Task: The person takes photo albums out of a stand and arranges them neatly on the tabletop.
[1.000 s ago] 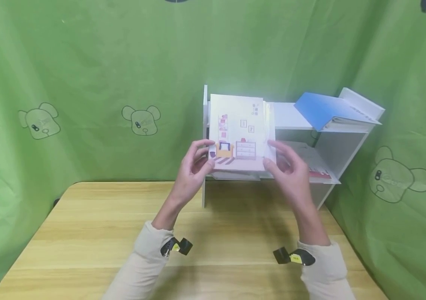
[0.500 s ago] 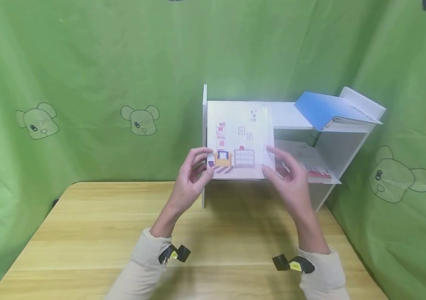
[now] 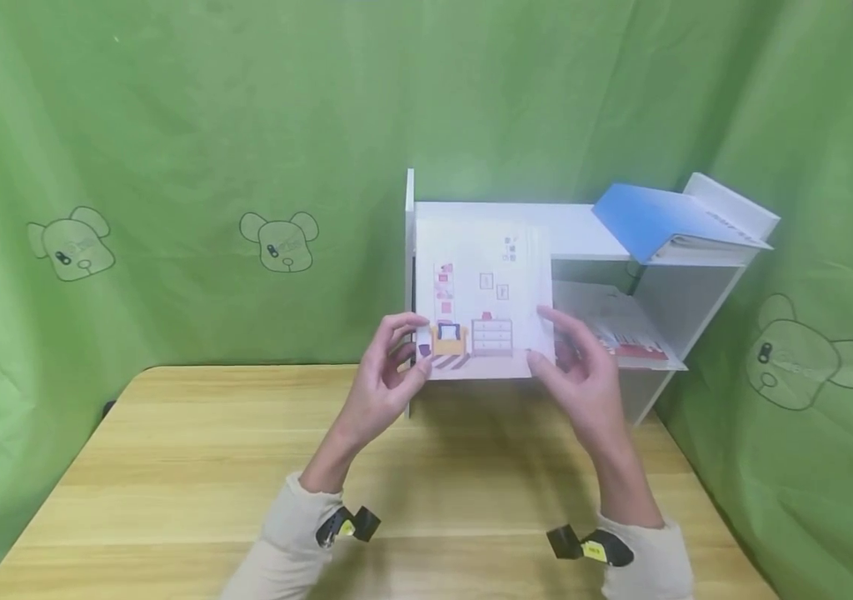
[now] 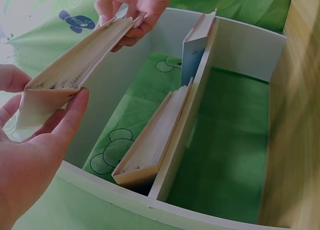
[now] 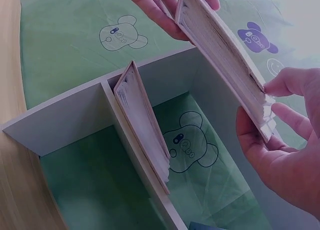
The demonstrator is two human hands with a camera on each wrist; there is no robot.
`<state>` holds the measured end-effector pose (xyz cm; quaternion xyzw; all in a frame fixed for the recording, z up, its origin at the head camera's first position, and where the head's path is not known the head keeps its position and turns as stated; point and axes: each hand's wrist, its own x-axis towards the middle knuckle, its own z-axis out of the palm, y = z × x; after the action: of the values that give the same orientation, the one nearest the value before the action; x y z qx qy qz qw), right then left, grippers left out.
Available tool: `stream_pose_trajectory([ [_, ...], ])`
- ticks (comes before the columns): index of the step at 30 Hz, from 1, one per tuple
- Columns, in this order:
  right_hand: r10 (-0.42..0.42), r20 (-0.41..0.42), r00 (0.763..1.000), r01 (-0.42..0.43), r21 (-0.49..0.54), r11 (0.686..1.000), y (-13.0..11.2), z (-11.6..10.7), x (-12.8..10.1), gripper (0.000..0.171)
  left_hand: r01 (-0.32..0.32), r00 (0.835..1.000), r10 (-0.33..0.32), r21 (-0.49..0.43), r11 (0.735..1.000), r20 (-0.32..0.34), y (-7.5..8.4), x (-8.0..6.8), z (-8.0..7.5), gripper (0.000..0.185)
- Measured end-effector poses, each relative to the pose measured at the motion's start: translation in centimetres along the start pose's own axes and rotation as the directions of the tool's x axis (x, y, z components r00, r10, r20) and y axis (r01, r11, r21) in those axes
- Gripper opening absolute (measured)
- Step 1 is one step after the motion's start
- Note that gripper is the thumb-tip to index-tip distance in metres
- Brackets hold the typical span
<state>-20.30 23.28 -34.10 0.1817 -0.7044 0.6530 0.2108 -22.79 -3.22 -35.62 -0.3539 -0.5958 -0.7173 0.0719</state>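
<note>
A thick book (image 3: 482,300) has a pale cover with a drawn armchair and a chest of drawers. My left hand (image 3: 381,375) pinches its lower left edge between thumb and fingers. At the lower right edge my right hand (image 3: 587,375) grips it likewise. The cover faces me, and the book hangs in front of the white shelf unit (image 3: 509,229). In the left wrist view the page block of the held book (image 4: 75,65) shows, apart from the shelf board. Another thick book (image 4: 150,140) lies on that board, hidden behind the held book in the head view.
A blue folder (image 3: 677,225) lies on the unit's top at the right. A white and red book (image 3: 614,329) rests on the middle shelf at the right. The unit stands at the back of the wooden table (image 3: 246,475), before a green curtain (image 3: 209,125).
Both hands have lowered the book from the height of the unit's top, so more of the top board shows behind it. The grip stays the same, and the shelf's other things have not moved.
</note>
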Motion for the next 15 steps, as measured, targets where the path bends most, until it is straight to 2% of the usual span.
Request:
stream_pose_trajectory([
  [9,0.017,0.014,1.0,-0.018,0.028,0.999,0.1,-0.3,-0.9,0.055,-0.017,1.0,0.017,-0.017,1.0,0.014,-0.5,-0.7,0.1,0.046],
  [15,0.051,0.017,0.999,-0.05,-0.023,0.998,0.3,-0.4,-1.4,0.056,-0.019,1.0,0.02,-0.03,0.999,0.012,-1.0,-1.5,0.1,0.046],
])
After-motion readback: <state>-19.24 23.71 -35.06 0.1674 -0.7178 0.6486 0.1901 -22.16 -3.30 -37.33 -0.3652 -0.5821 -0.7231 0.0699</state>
